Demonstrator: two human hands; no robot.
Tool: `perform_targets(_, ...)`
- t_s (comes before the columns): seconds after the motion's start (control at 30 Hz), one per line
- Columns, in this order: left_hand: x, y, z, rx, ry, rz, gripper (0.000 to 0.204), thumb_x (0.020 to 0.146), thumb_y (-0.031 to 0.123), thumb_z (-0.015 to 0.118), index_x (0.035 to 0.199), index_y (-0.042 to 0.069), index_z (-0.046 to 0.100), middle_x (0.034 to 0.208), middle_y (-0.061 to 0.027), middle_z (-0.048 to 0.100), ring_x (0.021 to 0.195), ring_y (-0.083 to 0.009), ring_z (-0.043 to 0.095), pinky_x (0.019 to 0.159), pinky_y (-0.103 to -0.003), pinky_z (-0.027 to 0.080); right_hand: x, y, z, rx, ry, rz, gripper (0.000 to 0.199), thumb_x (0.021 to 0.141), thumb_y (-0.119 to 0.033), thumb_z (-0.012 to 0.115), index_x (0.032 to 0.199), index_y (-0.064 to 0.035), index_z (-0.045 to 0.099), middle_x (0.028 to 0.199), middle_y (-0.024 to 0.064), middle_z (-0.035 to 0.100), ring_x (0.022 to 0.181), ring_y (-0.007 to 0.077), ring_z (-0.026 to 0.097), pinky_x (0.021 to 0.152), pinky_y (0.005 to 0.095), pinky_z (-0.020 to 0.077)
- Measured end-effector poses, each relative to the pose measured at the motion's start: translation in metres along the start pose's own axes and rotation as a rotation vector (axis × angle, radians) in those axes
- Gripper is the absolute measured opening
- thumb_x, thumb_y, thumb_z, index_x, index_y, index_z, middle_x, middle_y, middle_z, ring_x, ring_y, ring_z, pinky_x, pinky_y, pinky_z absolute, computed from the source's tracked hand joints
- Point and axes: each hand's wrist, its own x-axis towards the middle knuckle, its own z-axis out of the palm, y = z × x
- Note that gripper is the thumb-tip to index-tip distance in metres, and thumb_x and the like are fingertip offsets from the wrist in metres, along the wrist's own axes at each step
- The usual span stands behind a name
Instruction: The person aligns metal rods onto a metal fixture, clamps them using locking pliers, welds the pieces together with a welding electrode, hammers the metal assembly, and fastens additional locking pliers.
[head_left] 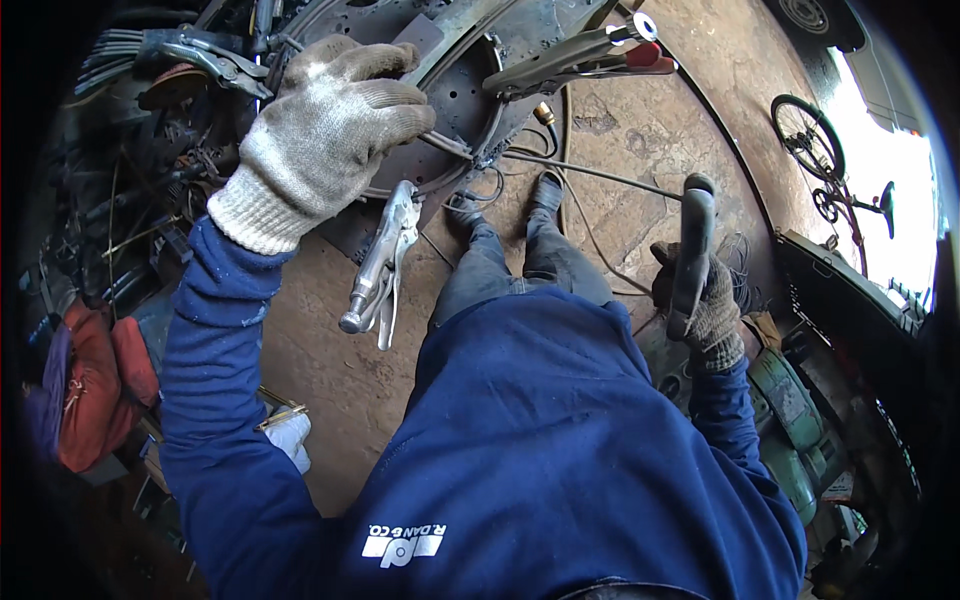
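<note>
Gloved hands at a round metal piece (462, 95).
Head view: left hand (330, 135) lies over its left edge, I cannot tell whether gripping; right hand (716, 308) clenches a dark handle (692, 255) whose thin rod (600, 174) points toward the near right edge.

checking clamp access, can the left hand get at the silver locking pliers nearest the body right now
Probably yes: the left hand is close by the silver locking pliers, whose handles stick out toward the body with nothing visible across them.
</note>
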Motion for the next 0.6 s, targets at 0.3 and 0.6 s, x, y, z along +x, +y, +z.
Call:
perform_targets(0.3, -0.001, 0.0, 0.002, 0.009, -0.005, -0.006, 0.046, 0.065, 0.0, 0.077, 0.108, 0.015, 0.077, 0.118, -0.0017, 0.074, 0.129, -0.0306, 0.06, 0.111, -0.049, 0.044, 0.018, 0.0, 0.002, -0.115, -0.037, -0.005, 0.055, 0.084, -0.023, 0.086, 0.13, -0.0018, 0.064, 0.124, 0.0095, 0.073, 0.11, 0.0167, 0.068, 0.098, 0.0347, 0.0531)
perform_targets(0.6, 0.006, 0.005, -0.008, -0.006, -0.034, -0.013, 0.046, 0.063, 0.0, 0.078, 0.107, 0.014, 0.077, 0.118, -0.0019, 0.074, 0.13, -0.0305, 0.06, 0.111, -0.05, 0.043, 0.025, 0.025, 0.001, -0.08, -0.035, 0.025, 0.046, 0.087, -0.019, 0.084, 0.123, -0.002, 0.061, 0.085, -0.0016, 0.066, 0.077, 0.0099, 0.064, 0.1, 0.038, 0.0546)
